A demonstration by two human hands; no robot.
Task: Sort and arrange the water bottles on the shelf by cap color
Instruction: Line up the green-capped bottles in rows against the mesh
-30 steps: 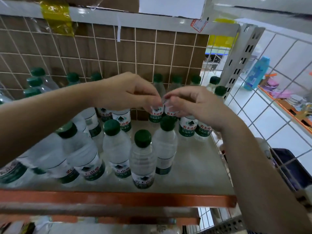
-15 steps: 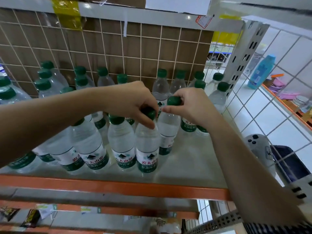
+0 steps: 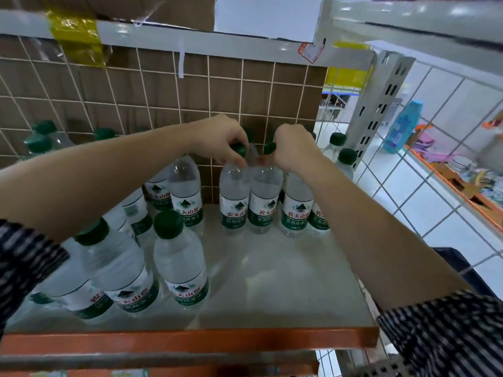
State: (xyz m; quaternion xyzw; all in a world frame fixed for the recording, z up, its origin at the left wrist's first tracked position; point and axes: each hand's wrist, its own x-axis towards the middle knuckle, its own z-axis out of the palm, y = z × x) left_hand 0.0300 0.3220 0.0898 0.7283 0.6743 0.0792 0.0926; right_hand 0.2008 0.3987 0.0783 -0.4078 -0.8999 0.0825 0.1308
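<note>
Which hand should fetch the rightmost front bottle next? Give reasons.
Left, probably. The front bottle stands on the left half of the shelf, close by the left forearm; the right hand would have to cross over. Both hands grip bottle caps now, so the left hand must let go first.

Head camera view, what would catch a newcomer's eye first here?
Two hands meet mid-frame: the left hand pinches the cap of a green-capped bottle and the right hand the cap of the neighbouring bottle, both in the back row of the shelf. A front-left cluster of bottles, all green-capped, stands nearer the orange edge.
</note>
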